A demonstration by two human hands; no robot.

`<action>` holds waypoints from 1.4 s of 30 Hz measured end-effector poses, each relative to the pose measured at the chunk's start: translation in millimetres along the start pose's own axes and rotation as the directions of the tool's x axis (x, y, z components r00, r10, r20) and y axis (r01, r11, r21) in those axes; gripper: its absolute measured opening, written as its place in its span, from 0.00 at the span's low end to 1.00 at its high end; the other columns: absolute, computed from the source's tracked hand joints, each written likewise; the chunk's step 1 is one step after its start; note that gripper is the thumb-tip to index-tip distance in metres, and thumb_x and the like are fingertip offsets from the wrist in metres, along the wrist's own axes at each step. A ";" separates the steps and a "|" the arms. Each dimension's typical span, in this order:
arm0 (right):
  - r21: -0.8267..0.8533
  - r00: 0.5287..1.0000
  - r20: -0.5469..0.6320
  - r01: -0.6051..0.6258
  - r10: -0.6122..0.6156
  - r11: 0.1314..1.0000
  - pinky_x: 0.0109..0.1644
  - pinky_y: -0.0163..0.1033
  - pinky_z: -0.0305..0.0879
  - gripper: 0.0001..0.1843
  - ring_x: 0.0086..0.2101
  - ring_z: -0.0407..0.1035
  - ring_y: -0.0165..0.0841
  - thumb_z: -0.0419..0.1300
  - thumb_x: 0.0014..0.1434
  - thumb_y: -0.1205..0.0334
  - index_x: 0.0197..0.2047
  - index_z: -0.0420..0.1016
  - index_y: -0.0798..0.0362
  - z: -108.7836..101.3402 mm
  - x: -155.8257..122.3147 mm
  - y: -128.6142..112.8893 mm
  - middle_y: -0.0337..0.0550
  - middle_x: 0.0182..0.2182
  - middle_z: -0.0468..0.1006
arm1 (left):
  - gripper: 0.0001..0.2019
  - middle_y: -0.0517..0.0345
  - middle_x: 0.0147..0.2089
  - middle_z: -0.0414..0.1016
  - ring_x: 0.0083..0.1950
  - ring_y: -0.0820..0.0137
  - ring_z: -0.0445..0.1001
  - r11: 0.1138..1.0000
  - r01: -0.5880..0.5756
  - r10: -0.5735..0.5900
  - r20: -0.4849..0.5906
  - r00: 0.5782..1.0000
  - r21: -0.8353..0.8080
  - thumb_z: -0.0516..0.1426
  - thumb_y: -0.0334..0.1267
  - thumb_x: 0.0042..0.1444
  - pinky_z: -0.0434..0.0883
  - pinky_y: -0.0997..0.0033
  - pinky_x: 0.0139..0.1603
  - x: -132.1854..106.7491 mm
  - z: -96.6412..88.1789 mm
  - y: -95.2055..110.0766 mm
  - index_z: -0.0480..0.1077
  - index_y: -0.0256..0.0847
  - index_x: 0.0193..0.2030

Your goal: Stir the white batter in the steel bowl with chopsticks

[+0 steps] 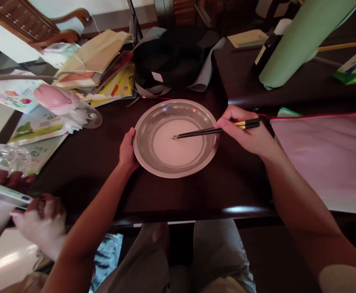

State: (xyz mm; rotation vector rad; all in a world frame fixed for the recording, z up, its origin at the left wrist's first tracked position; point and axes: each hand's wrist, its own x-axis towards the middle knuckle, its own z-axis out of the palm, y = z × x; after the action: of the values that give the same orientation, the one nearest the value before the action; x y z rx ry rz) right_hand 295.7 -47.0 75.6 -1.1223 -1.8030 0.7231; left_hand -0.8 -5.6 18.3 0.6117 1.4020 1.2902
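Note:
A shallow metal bowl (141, 160) stands on the dark table in front of me, with a milky white liquid (176, 152) covering its bottom. My left hand (128, 151) grips the bowl's left rim, thumb on top and fingers beneath it. Over the right rim, my right hand (240, 128) holds a pair of black chopsticks (201, 132) with gold bands near their upper ends. Their tips dip into the liquid near the middle of the bowl.
Another person's hand (42, 217) holds a whitish device at the lower left. Books and envelopes (101, 57) pile up behind, beside a black bag (172, 61). A green cylinder (297, 44) stands back right; a pink pouch (327, 154) lies right.

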 end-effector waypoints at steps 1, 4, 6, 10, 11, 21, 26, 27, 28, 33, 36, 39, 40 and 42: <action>0.008 0.999 -0.041 -0.004 0.005 1.000 0.34 0.39 0.62 0.14 0.29 0.67 0.30 0.57 0.64 0.58 0.26 0.70 0.50 -2.6 0.0 1.0 0.37 0.25 0.73 | 0.13 0.60 0.23 0.73 0.37 0.64 0.79 1.000 -0.001 0.001 0.002 1.000 0.003 0.55 0.44 0.58 0.76 0.68 0.39 0.0 0.1 -0.1 0.68 0.43 0.24; 0.088 0.995 -0.093 -0.024 0.032 0.996 0.33 0.41 0.62 0.16 0.26 0.67 0.32 0.57 0.64 0.56 0.25 0.70 0.49 -9.5 -0.8 2.1 0.38 0.21 0.72 | 0.13 0.60 0.23 0.73 0.36 0.63 0.79 1.000 -0.016 0.016 -0.002 1.000 0.013 0.56 0.45 0.57 0.76 0.67 0.39 0.2 -0.1 -0.9 0.68 0.43 0.24; 0.115 0.999 -0.036 -0.030 0.034 0.993 0.33 0.41 0.62 0.15 0.26 0.67 0.32 0.56 0.64 0.56 0.26 0.71 0.49 -9.1 -1.4 0.6 0.38 0.22 0.72 | 0.13 0.60 0.23 0.73 0.36 0.64 0.79 0.999 -0.027 0.027 -0.005 1.000 0.017 0.57 0.46 0.56 0.76 0.68 0.39 0.5 -0.4 -1.2 0.67 0.43 0.24; 0.008 1.000 0.019 -0.013 0.013 1.000 0.34 0.39 0.61 0.13 0.29 0.67 0.30 0.57 0.64 0.59 0.27 0.72 0.51 -3.7 -0.8 -1.4 0.38 0.27 0.74 | 0.13 0.61 0.22 0.73 0.35 0.65 0.78 0.999 -0.030 0.030 -0.018 0.999 0.018 0.57 0.45 0.57 0.76 0.69 0.37 -0.1 0.2 -0.3 0.68 0.43 0.25; -0.007 1.000 -0.010 -0.012 0.012 1.000 0.34 0.39 0.61 0.13 0.29 0.67 0.30 0.57 0.64 0.59 0.27 0.71 0.51 -4.0 -0.6 -1.0 0.38 0.26 0.74 | 0.13 0.61 0.22 0.73 0.35 0.65 0.78 1.000 -0.024 0.024 -0.018 1.000 0.017 0.56 0.45 0.57 0.76 0.69 0.37 -0.6 0.7 0.2 0.68 0.43 0.25; -0.019 1.000 0.022 0.009 -0.009 1.000 0.31 0.39 0.61 0.14 0.27 0.66 0.30 0.58 0.63 0.55 0.27 0.71 0.50 -3.1 -1.1 -1.0 0.38 0.25 0.73 | 0.14 0.62 0.21 0.71 0.30 0.68 0.77 1.000 -0.012 0.013 -0.019 1.000 0.023 0.56 0.46 0.57 0.75 0.71 0.37 -1.8 2.2 1.3 0.67 0.43 0.23; 0.031 0.995 -0.104 0.000 0.003 1.000 0.33 0.41 0.62 0.17 0.26 0.67 0.31 0.56 0.64 0.53 0.25 0.68 0.49 -7.8 -0.4 -2.3 0.37 0.21 0.71 | 0.14 0.60 0.22 0.72 0.35 0.64 0.78 1.000 0.000 0.000 0.006 1.000 0.018 0.55 0.46 0.57 0.76 0.68 0.38 -0.7 1.1 0.5 0.68 0.43 0.24; 0.050 0.996 -0.087 -0.003 0.008 0.999 0.33 0.40 0.62 0.16 0.26 0.67 0.31 0.56 0.64 0.54 0.25 0.68 0.49 -7.4 -0.7 -3.2 0.37 0.21 0.71 | 0.14 0.59 0.22 0.72 0.36 0.63 0.79 1.000 0.001 -0.001 0.006 1.000 0.015 0.55 0.46 0.57 0.76 0.67 0.38 -0.5 1.0 0.4 0.68 0.43 0.24; 0.055 0.998 -0.055 -0.005 0.008 0.998 0.32 0.40 0.61 0.16 0.26 0.66 0.30 0.56 0.64 0.56 0.25 0.68 0.50 -6.2 -1.0 -4.1 0.37 0.21 0.71 | 0.13 0.60 0.22 0.72 0.36 0.63 0.79 1.000 0.000 0.000 0.004 1.000 0.015 0.56 0.45 0.57 0.76 0.67 0.38 -0.4 0.8 0.3 0.68 0.43 0.24; -0.041 1.000 0.015 0.003 -0.002 0.999 0.30 0.39 0.59 0.13 0.26 0.64 0.29 0.58 0.63 0.58 0.26 0.68 0.50 -2.0 -1.3 -3.1 0.37 0.24 0.72 | 0.13 0.60 0.21 0.71 0.34 0.65 0.78 1.000 -0.009 0.009 -0.017 1.000 0.025 0.55 0.44 0.58 0.76 0.69 0.38 -0.9 1.5 1.1 0.68 0.43 0.24; 0.018 0.998 -0.059 -0.012 0.013 1.000 0.32 0.40 0.61 0.14 0.26 0.66 0.31 0.57 0.64 0.57 0.26 0.69 0.49 -7.3 -1.9 -1.3 0.37 0.23 0.72 | 0.13 0.60 0.21 0.72 0.35 0.65 0.78 1.000 -0.007 0.007 -0.015 1.000 0.017 0.55 0.44 0.58 0.76 0.69 0.38 -1.6 1.9 1.6 0.67 0.43 0.24; 0.087 0.999 -0.018 -0.028 0.030 0.996 0.32 0.40 0.61 0.15 0.26 0.67 0.31 0.57 0.64 0.57 0.26 0.69 0.49 -7.5 -3.1 -2.2 0.37 0.22 0.72 | 0.13 0.61 0.21 0.71 0.34 0.66 0.78 1.000 -0.005 0.005 -0.013 1.000 0.009 0.55 0.44 0.58 0.76 0.70 0.39 -1.3 1.5 1.4 0.67 0.43 0.23; 0.081 1.000 0.014 -0.027 0.026 0.996 0.31 0.40 0.61 0.15 0.26 0.67 0.31 0.57 0.64 0.56 0.26 0.69 0.49 -5.8 -3.2 -2.5 0.37 0.23 0.72 | 0.13 0.61 0.21 0.71 0.33 0.66 0.78 1.000 -0.006 0.006 -0.013 1.000 0.009 0.56 0.44 0.57 0.76 0.70 0.39 -1.0 1.3 1.1 0.67 0.43 0.23; 0.032 0.999 0.049 -0.011 0.009 0.999 0.30 0.39 0.60 0.14 0.26 0.66 0.30 0.58 0.63 0.56 0.26 0.70 0.49 -2.3 -2.8 -2.3 0.37 0.24 0.72 | 0.14 0.62 0.21 0.71 0.33 0.66 0.78 1.000 -0.008 0.008 -0.010 1.000 0.011 0.57 0.45 0.56 0.76 0.70 0.39 -0.3 0.9 0.3 0.67 0.43 0.23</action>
State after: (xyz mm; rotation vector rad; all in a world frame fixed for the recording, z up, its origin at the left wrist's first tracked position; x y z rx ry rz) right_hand 297.4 -50.4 77.5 -1.1014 -1.8208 0.7891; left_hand 0.0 -5.4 18.9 0.6203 1.4170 1.2941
